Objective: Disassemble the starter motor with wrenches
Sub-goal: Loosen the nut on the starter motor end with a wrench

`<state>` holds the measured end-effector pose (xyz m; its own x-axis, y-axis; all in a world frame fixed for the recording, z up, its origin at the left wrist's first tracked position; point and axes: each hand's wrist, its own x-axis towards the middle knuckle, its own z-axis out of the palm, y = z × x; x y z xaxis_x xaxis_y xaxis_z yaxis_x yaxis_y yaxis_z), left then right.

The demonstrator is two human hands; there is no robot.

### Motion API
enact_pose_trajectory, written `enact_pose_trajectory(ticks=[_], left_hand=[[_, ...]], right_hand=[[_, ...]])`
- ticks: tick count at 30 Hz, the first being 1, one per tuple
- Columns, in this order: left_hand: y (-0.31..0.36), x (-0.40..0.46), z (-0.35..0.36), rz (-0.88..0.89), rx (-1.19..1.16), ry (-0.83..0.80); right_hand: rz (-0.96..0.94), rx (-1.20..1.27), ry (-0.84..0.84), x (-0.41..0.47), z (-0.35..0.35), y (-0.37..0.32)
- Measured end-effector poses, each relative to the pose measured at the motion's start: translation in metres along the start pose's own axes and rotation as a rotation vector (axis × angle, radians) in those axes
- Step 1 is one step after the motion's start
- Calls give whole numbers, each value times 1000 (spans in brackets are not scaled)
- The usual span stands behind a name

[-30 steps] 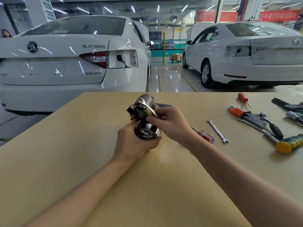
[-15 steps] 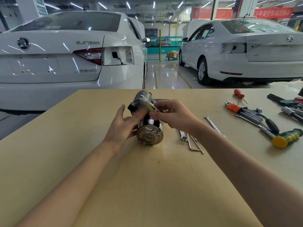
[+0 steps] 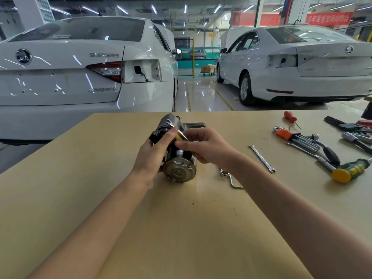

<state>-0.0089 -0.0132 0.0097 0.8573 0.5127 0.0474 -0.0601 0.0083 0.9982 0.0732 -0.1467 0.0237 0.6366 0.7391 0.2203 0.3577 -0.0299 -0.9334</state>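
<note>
The starter motor [image 3: 179, 168] lies on the tan table [image 3: 181, 228], its round metal end cap facing me. My left hand [image 3: 153, 154] grips its left side, fingers wrapped over the dark solenoid part. My right hand [image 3: 205, 147] holds a small silver open-end wrench [image 3: 177, 130] by the shaft. The wrench's open jaw sits at the motor's upper far end. Whether the jaw is on a nut is hidden.
A combination wrench [image 3: 261, 159] lies right of my right arm, and a bent socket wrench [image 3: 229, 179] lies beside the motor. Farther right are hex keys [image 3: 298, 137], a red screwdriver [image 3: 290, 117] and a green-yellow handled tool [image 3: 350, 171]. Two white cars stand beyond the table.
The motor has been set down from a raised hold onto the table. My left hand moved from under it to its left side. The wrench stays at the motor's top.
</note>
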Motion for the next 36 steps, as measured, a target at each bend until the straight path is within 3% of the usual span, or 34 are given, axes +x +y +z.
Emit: enact_pose_trajectory(ticks=[9, 14, 18, 22, 29, 32, 36], left_hand=[[-10, -12, 3, -39, -269, 160], [-16, -13, -1, -79, -423, 128], [-27, -14, 4, -120, -526, 43], [-28, -14, 6, -101, -491, -95], [-27, -10, 2, -114, -539, -182], [-22, -4, -12, -139, -447, -195], [-21, -2, -17, -121, -267, -204]], right_hand=[[2, -62, 50, 4, 13, -9], [-27, -143, 73, -2, 15, -13], [-164, -265, 166, -18, 9, -1], [-216, -271, 285, -30, -2, 11], [-131, -88, 255, -43, -16, 11], [-4, 5, 269, -51, -34, 12], [29, 71, 302, -64, -51, 11]])
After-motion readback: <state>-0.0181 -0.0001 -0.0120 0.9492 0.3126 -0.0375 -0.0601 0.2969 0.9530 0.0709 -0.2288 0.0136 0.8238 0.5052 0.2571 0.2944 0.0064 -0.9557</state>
